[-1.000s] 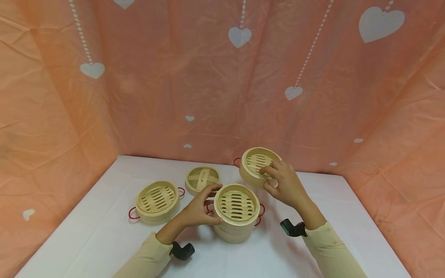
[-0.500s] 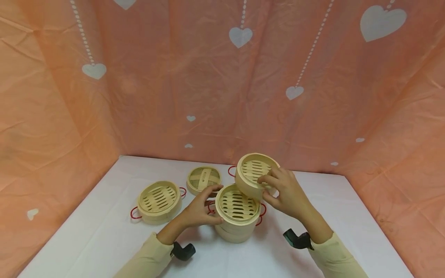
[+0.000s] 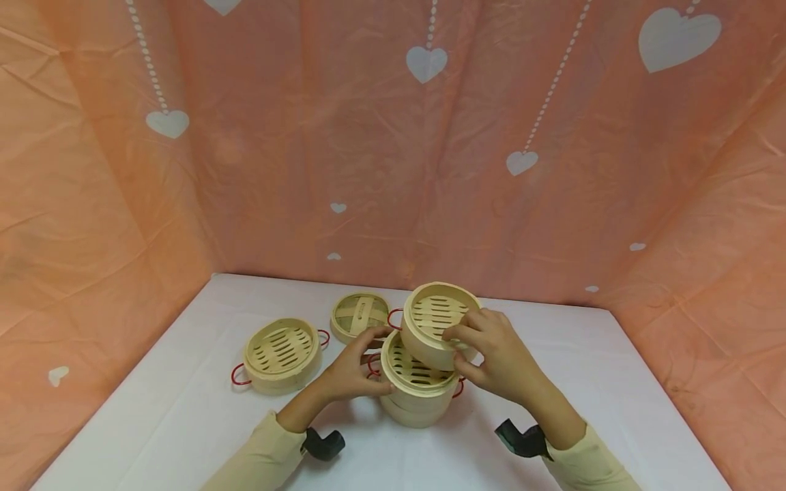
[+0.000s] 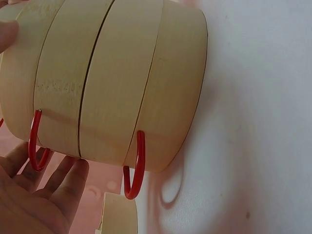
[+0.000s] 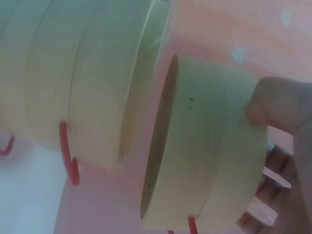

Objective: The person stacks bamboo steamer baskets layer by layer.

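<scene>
Two bamboo steamer baskets with red handles form a stack [image 3: 416,406] on the table. My left hand [image 3: 355,372] grips it from the left side, with the thumb in front and the fingers behind; in the left wrist view the fingertips lie along the wall near a red handle [image 4: 140,165]. In my right hand [image 3: 494,354] is another bamboo steamer basket [image 3: 437,351], pinched at its right wall between thumb and fingers. It hangs over the back of the stack, its slatted floor facing up. The right wrist view shows a gap between this basket [image 5: 204,146] and the stack's rim.
To the left, a separate steamer basket [image 3: 279,382] with red handles sits on the white table [image 3: 166,409]. A round bamboo lid [image 3: 353,320] lies behind the left hand. A pink curtain [image 3: 276,170] with white hearts hangs behind the table.
My right hand has brought its basket leftward and nearer, from behind and right of the stack to over its top. The left hand has stayed at the stack.
</scene>
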A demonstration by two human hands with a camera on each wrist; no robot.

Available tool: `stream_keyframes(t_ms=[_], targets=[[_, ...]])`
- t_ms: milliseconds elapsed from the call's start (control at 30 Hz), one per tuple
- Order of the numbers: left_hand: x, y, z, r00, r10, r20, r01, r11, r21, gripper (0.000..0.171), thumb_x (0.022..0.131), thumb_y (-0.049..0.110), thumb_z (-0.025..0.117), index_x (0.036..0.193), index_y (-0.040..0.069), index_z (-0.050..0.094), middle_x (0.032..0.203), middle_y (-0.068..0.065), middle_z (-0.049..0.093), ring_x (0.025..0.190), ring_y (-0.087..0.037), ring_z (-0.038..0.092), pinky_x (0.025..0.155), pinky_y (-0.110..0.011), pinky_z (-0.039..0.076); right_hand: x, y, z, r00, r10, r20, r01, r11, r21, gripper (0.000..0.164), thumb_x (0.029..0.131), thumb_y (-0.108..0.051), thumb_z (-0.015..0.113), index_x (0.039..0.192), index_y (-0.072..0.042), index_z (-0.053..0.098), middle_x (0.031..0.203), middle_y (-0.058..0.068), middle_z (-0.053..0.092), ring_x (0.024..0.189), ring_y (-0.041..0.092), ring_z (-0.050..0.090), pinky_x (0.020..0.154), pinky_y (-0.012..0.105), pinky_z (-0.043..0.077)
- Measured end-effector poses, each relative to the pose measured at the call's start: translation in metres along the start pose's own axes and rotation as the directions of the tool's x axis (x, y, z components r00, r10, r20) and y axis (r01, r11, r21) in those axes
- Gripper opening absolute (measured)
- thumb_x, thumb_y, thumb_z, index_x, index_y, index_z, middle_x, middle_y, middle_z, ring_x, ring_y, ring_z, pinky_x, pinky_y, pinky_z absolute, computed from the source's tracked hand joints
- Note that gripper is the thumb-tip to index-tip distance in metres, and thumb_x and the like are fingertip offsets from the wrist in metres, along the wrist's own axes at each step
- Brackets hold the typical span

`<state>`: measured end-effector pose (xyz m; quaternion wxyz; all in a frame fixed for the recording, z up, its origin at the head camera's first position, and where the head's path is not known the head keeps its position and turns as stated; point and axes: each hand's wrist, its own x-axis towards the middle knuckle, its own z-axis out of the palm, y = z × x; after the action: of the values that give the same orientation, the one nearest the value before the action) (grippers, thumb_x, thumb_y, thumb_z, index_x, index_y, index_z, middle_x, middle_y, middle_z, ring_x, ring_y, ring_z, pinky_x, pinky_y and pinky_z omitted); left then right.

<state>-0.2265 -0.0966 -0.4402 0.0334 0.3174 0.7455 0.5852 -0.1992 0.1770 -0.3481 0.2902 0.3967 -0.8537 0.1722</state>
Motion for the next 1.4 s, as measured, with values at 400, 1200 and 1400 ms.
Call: stream_keyframes(t_ms=[400, 1200, 1400], targets=[[-0.001, 0.000, 0.000, 0.999, -0.048, 0.004, 0.048, 0.997, -0.060, 0.086, 0.066, 0.008, 0.084, 0.140, 0.006, 0.039, 0.135, -0.019, 0.045, 0.123, -0.036, 0.051, 0.099, -0.028, 0.048, -0.001, -0.014, 0.007, 1.000, -0.030, -0.003, 0.030, 0.999, 0.011, 0.030, 0.068, -0.012, 0.072, 0.096, -0.023, 0.069, 0.081, -0.012, 0.052, 0.082, 0.009, 0.050, 0.084, 0.041, 0.041], [0.000, 0.000, 0.000, 0.997, -0.075, -0.017, 0.074, 0.996, -0.041, 0.081, 0.067, 0.009, 0.083, 0.137, 0.005, 0.041, 0.125, -0.020, 0.050, 0.111, -0.027, 0.058, 0.096, -0.026, 0.049, -0.005, -0.029, 0.013, 0.998, -0.067, 0.007, 0.067, 0.998, 0.009, 0.029, 0.067, -0.015, 0.074, 0.094, -0.024, 0.068, 0.080, -0.012, 0.052, 0.084, 0.008, 0.050, 0.083, 0.039, 0.043], [0.000, -0.002, 0.001, 0.998, -0.063, -0.022, 0.063, 0.998, -0.009, 0.082, 0.068, 0.011, 0.084, 0.137, 0.004, 0.040, 0.125, -0.020, 0.052, 0.115, -0.030, 0.056, 0.095, -0.023, 0.049, -0.006, -0.031, 0.015, 0.997, -0.071, -0.001, 0.071, 0.997, -0.004, 0.030, 0.067, -0.015, 0.074, 0.094, -0.025, 0.068, 0.080, -0.013, 0.051, 0.081, 0.007, 0.048, 0.082, 0.038, 0.043]])
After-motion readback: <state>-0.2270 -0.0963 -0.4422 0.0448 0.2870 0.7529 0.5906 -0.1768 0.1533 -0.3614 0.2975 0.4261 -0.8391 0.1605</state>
